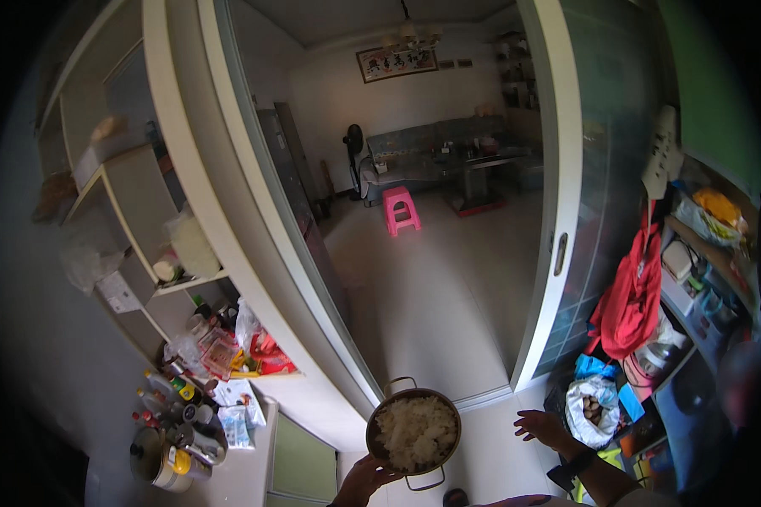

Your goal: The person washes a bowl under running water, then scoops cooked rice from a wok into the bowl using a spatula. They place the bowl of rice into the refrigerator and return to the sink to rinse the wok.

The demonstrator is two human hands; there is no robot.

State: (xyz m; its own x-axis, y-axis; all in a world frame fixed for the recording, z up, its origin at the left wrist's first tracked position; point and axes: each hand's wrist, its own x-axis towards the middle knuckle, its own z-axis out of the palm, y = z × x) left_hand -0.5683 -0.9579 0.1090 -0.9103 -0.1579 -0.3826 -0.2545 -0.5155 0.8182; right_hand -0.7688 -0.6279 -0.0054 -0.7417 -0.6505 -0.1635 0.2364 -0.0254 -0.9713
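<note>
A round two-handled metal pan [371, 431] is held by my left hand [366, 476], which grips it at the lower left of its rim. White cooked rice [418, 431] is heaped inside. One wire handle sticks out at the top of the pan and the other at the bottom. My right hand [542, 431] hangs in the air to the right of the pan, fingers apart, holding nothing. A dark band circles that wrist. Close to the right hand, on the floor side, stands a white plastic bag [580, 421] with brownish round things in it.
A sliding door frame [555, 190] edges the opening ahead; beyond it a pink plastic stool [401, 210] stands on the tiled floor. Bottles, jars and a lidded pot [165, 472] crowd the left counter [247, 472]. A red cloth [631, 298] hangs by cluttered shelves on the right.
</note>
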